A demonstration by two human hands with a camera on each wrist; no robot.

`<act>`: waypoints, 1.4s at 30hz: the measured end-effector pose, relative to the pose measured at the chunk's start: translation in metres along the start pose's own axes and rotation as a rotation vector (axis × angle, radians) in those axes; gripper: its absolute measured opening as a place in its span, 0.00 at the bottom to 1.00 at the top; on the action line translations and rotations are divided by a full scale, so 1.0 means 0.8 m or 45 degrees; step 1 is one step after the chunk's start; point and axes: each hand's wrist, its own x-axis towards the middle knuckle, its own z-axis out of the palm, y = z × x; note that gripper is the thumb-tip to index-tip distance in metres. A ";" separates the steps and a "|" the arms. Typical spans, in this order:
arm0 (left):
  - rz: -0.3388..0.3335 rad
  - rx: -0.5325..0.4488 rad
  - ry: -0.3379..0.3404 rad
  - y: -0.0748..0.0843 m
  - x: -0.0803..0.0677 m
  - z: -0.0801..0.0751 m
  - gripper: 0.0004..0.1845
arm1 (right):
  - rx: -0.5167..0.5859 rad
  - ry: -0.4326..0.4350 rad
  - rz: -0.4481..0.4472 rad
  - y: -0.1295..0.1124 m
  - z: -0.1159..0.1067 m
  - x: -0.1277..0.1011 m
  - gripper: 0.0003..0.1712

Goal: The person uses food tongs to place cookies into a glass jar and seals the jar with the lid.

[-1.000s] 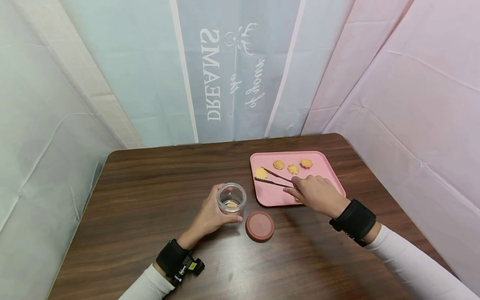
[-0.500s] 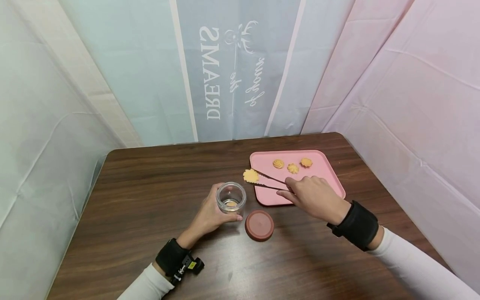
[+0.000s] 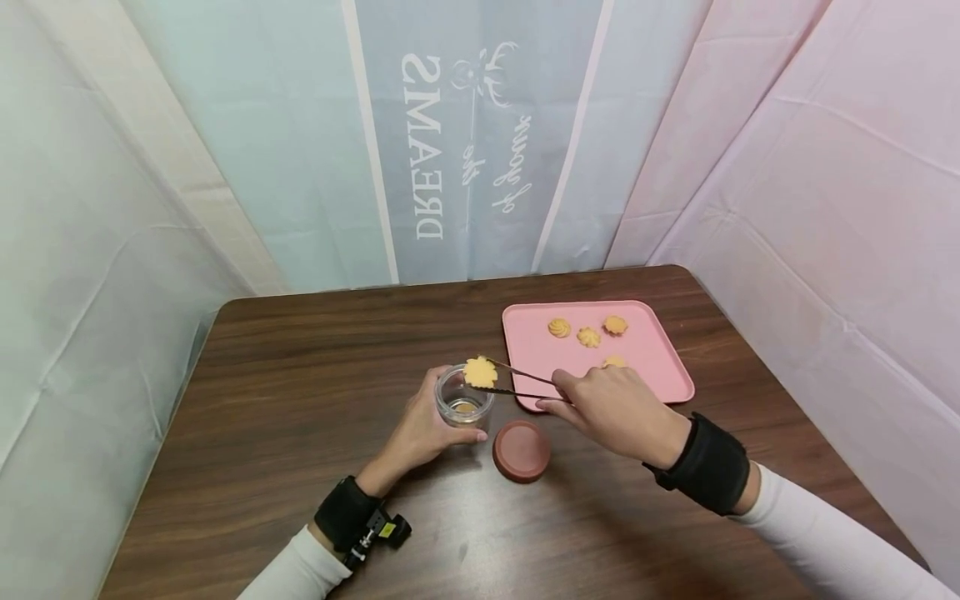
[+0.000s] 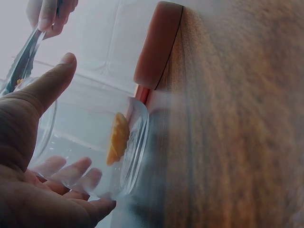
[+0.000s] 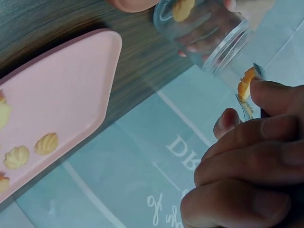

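My left hand grips a small clear glass jar standing on the dark wooden table; one cookie lies on its bottom. My right hand pinches thin metal tongs, and their tips hold a yellow swirl cookie just above the jar's mouth. In the right wrist view that cookie shows past my fingertips, with the jar beyond it. A round reddish-brown lid lies flat on the table by the jar, between my two hands.
A pink tray with several more swirl cookies sits at the back right of the table. Cloth curtains close in the table's back and sides.
My right hand lifted a cookie off the pink tray with the tongs and carried it left, over the jar's mouth. My left hand stayed on the jar.
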 end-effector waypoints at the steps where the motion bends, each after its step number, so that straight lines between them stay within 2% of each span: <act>1: -0.003 0.000 0.000 0.000 0.000 0.001 0.57 | 0.003 0.005 -0.004 -0.001 0.002 0.000 0.24; 26: -0.036 0.012 0.020 0.001 0.000 0.003 0.59 | 0.027 -0.008 -0.058 -0.004 0.017 0.002 0.21; 31: -0.028 0.024 0.020 -0.001 0.000 0.003 0.58 | 0.031 -0.019 -0.060 -0.005 0.018 0.002 0.21; 38: 0.035 0.014 0.003 -0.003 0.001 0.003 0.56 | 0.048 -0.028 -0.040 -0.006 0.019 0.002 0.24; 42: 0.035 0.009 0.007 -0.004 0.001 0.002 0.56 | 0.054 -0.024 -0.040 -0.006 0.019 0.002 0.24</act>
